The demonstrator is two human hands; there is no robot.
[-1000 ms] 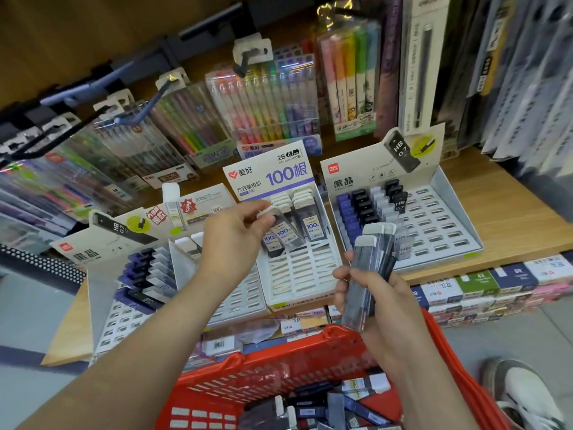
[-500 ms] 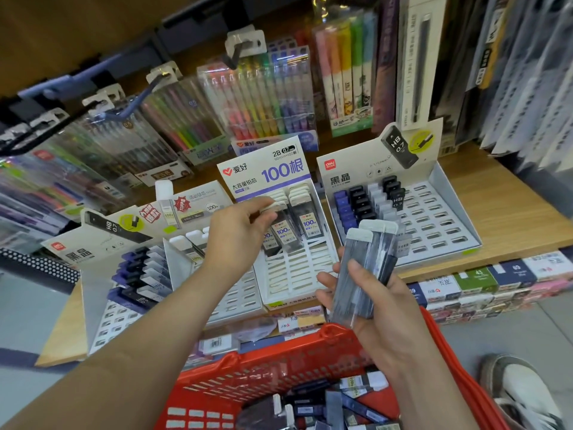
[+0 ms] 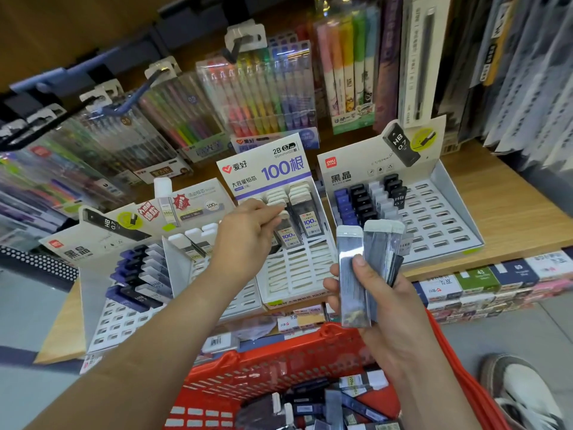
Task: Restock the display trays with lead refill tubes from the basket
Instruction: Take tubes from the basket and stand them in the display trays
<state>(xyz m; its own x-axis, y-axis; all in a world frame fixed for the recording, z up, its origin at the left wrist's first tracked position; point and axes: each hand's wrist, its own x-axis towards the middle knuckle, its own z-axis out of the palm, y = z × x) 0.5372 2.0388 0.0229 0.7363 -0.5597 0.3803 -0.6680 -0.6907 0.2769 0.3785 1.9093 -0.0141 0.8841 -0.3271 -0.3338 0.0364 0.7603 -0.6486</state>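
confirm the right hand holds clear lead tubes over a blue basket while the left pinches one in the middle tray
No: the slotted plastic basket is red, not blue, per the head view. The right hand holds clear white-capped lead tubes over it, and the left hand pinches one tube in the middle white tray.

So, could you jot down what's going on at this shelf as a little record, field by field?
place: wooden shelf with display trays of lead refills
left hand: pinches the cap of a labelled tube standing in the middle tray
right hand: grips a bundle of tubes above the red basket
basket contents: loose tubes
right tray: most slots empty
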